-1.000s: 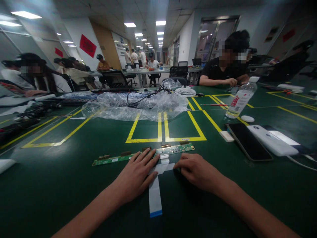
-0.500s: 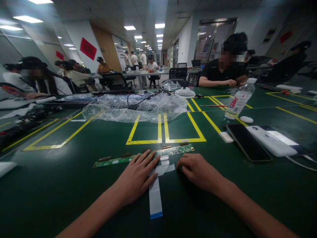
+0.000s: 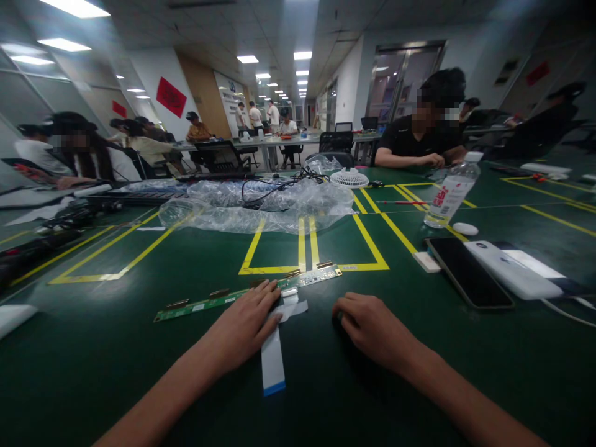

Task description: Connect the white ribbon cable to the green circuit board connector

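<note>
Green tabletop (image 3: 93, 347): circuit board (image 3: 212, 304) lying crosswise, midsection hidden by the left hand (image 3: 246, 320).
That hand lies flat, covering part of the white ribbon cable (image 3: 272, 360); the right hand (image 3: 367, 320) curls nearby, too shadowed to tell any pinch.

Got both bare arms stretched out front, slanting in toward each other from the lower corners. Got the left hand (image 3: 244, 318) palm down and pretty flat, with fingers (image 3: 265, 297) extended forward, fairly close together, and the thumb (image 3: 270, 325) poking out toward the inner side. Running more or less straight back through the left wrist (image 3: 212, 351) into the left forearm (image 3: 170, 386). Got the right hand (image 3: 375, 324) loosely curled instead, back facing up, turned inward, with the index finger (image 3: 343, 303) crooked. Can't really make out the undersides of those fingertips, kinda lost in shadow. Also got the right forearm (image 3: 456, 390) angled off to the lower right. Sitting well apart, left from right.
</note>
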Demonstrator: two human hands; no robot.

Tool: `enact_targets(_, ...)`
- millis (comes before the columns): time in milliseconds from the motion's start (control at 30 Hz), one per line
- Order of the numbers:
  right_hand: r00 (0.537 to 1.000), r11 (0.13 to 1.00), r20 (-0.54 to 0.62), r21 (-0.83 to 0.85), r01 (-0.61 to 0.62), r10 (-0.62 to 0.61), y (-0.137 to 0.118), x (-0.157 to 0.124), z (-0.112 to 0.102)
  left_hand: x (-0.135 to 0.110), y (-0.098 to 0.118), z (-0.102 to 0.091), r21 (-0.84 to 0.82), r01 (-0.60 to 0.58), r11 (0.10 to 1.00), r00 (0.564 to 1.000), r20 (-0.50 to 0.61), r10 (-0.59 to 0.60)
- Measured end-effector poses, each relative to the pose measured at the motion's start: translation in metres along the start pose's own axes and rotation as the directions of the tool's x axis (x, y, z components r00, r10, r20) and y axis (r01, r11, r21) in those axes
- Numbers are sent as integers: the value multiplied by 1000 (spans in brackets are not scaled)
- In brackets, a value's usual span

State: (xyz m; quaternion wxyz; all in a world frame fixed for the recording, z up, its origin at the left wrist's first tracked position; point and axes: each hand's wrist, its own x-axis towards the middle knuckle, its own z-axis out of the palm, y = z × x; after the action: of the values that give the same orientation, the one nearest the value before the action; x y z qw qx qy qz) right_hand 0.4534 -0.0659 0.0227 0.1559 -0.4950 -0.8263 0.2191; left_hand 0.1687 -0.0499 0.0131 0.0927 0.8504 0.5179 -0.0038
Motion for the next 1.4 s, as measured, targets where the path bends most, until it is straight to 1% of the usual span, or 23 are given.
enact_targets(133, 1000, 1000, 13, -22, -2, 3, -3, 0, -1, 0, -27, -1, 14, 133, 991, 991, -5, -133)
enact_targets(267, 1000, 1000, 14, -26, 4, -4, -3, 0, -2, 1, -56, -1, 26, 270, 962, 963, -11, -270)
enact_targets(333, 1000, 1000, 13, -27, 8, -7, -3, 1, -2, 1, -71, -1, 45, 370, 928, 929, 14, -370)
enact_targets(400, 1000, 999, 12, -31, 13, -13, -2, 1, -1, 0, -86, -2, 61, 467, 882, 882, 31, -470)
enact_targets(467, 1000, 999, 10, -34, 18, -18, -1, 1, 0, -1, -101, -2, 66, 538, 841, 841, 32, -540)
enact_targets(667, 999, 999, 16, -35, 28, -28, 0, 1, 1, -9, -148, -4, 73, 663, 745, 745, 31, -667)
enact_targets(733, 999, 999, 17, -40, 28, -27, 0, 1, 2, -10, -162, -5, 74, 691, 719, 720, 22, -694)
enact_targets(833, 1000, 999, 14, -42, 28, -27, 0, 0, 2, -12, -177, -2, 76, 721, 688, 691, -23, -722)
enact_targets(933, 999, 998, 12, -48, 34, -33, -1, 0, 2, -11, -185, 4, 77, 735, 673, 677, -56, -733)
enact_targets(1033, 999, 998, 12, -48, 35, -35, -1, 0, 1, -11, -187, 8, 71, 735, 675, 678, -55, -733)
enact_targets(1267, 999, 998, 16, -44, 43, -42, 0, 0, 1, -16, -181, 1, 45, 758, 651, 652, -63, -755)
enact_targets(1333, 999, 998, 16, -46, 43, -43, -1, 0, 1, -18, -178, -1, 42, 754, 655, 656, -71, -751)
enact_targets(1400, 999, 998, 17, -44, 40, -39, -1, 0, 1, -18, -176, -2, 47, 741, 670, 671, -80, -737)
